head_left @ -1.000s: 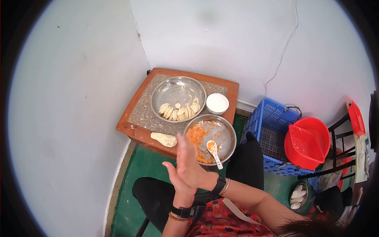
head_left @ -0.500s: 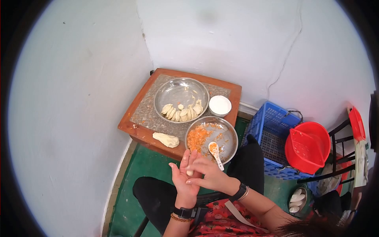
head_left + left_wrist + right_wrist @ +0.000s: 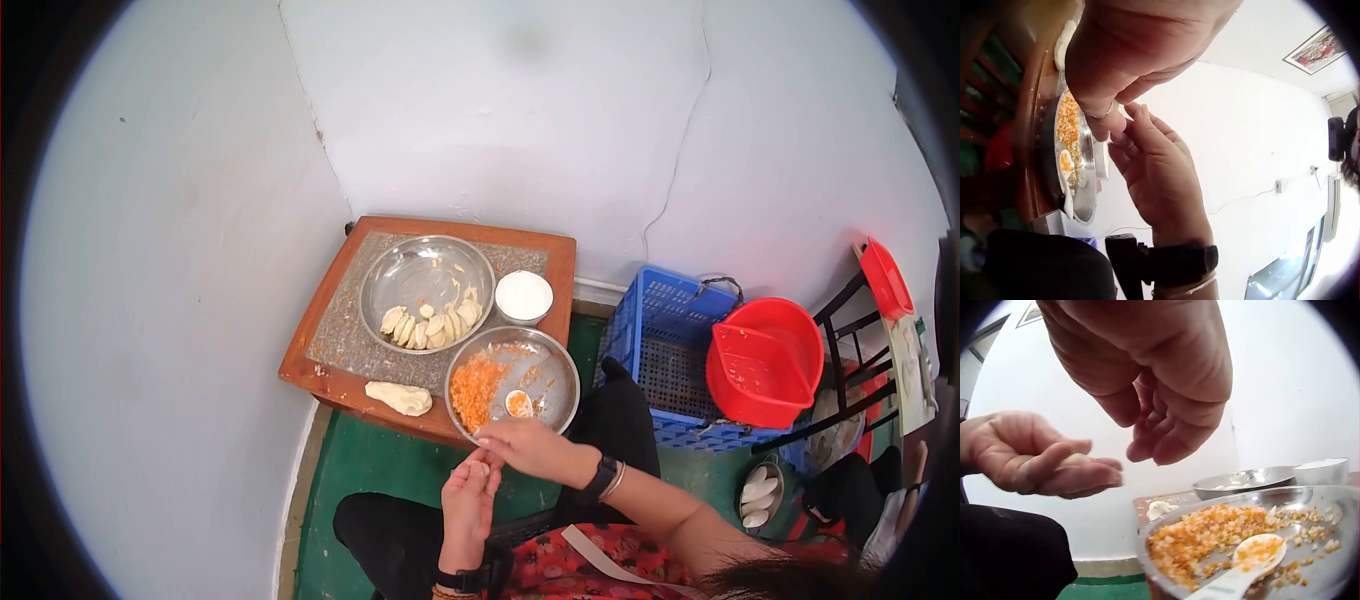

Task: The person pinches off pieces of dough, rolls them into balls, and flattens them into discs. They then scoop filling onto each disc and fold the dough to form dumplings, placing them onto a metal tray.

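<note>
My left hand pinches a small piece of pale dough between thumb and fingers, palm up. Right above it in the right wrist view is my right hand, its fingers loosely bent and nothing visible between them. In the head view the two hands' fingertips overlap, just in front of a metal plate of chopped orange-and-white filling. A white spoon with some filling lies in that plate. Folded dumplings line the near side of a second metal plate.
An elongated dough lump lies at the near edge of the wood-framed table. A bowl of white powder stands beside the plates. To the right are a blue crate, a red basin and a dish with white pieces.
The palms were pressed together, then parted with a small dough ball on the left palm. Now the left fingers pinch the dough and the right hand has moved over the left fingertips.
</note>
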